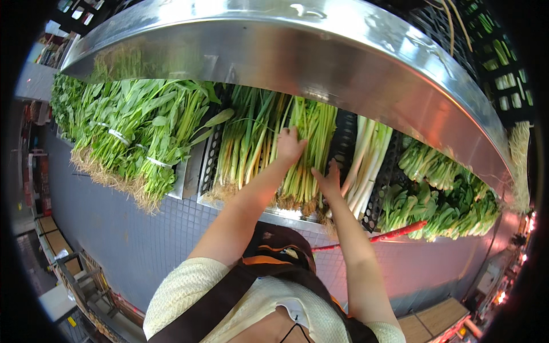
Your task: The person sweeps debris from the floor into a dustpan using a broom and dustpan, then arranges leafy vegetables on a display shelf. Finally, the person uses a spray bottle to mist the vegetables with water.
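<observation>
Stalks of thin green celery lie in the middle of a produce stand, roots toward me. My left hand rests on the celery's left side, fingers slightly bent and apart. At its lower right edge is my right hand, thumb and fingers spread, touching or very near the stalks. Neither hand is closed round anything. Long green onions lie left of the celery, close to my left hand. To the right, beyond a dark gap, are thick white-stemmed leeks.
Rooted leafy greens, some tied with white bands, fill the left side. Bok choy lies at the right. A curved metal panel overhangs the far side. A red stick crosses the near edge by my right forearm. Grey tiled floor shows below.
</observation>
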A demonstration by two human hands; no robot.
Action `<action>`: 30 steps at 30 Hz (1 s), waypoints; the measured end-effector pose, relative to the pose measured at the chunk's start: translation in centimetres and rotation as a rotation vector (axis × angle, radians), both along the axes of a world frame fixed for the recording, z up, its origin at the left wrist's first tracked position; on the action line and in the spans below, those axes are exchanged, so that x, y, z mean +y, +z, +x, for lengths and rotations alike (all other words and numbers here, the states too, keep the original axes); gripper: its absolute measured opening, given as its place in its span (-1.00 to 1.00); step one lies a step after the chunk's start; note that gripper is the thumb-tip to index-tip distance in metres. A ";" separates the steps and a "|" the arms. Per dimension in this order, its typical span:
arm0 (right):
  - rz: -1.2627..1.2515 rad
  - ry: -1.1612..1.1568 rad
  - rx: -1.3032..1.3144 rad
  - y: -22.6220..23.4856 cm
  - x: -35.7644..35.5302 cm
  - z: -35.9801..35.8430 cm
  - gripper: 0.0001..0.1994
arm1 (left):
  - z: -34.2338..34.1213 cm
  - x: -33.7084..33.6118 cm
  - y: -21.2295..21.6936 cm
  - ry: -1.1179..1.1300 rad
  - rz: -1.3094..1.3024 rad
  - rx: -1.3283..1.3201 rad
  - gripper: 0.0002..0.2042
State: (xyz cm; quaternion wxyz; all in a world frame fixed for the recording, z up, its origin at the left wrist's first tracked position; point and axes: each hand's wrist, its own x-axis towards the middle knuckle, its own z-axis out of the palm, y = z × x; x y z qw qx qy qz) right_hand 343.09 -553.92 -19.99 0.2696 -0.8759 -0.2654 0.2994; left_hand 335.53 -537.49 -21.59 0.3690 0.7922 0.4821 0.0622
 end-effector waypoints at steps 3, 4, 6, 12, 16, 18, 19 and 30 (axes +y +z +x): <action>-0.173 -0.093 0.053 -0.2 4.0 -0.6 -0.07 | 0.8 -1.6 -0.5 0.040 -0.076 -0.057 -0.35; -0.178 -0.069 0.063 -0.8 4.1 -0.6 -0.08 | 1.1 -2.0 -0.4 0.049 -0.098 -0.076 -0.32; -0.190 -0.026 0.078 -2.3 4.2 -0.6 -0.09 | 2.1 -2.2 0.1 0.005 -0.189 -0.134 -0.29; 0.430 -0.324 0.648 -2.2 1.6 0.7 -0.19 | 3.7 -5.4 2.0 -0.111 -0.344 -0.341 -0.28; 0.044 -0.011 0.186 -1.6 1.5 1.2 -0.12 | 0.1 -2.1 2.1 -0.161 -0.258 -0.295 -0.47; -0.204 -0.027 0.018 0.4 3.0 -0.3 -0.08 | -3.5 0.3 2.5 -0.047 -0.098 -0.537 -0.72; -0.163 -0.089 -0.029 -0.7 2.5 -0.5 -0.02 | -4.7 2.2 3.9 -0.084 0.187 -0.604 -0.76; 0.368 0.091 -0.238 5.9 10.2 -5.8 -0.52 | -13.3 10.1 6.3 0.227 0.514 -0.237 -0.86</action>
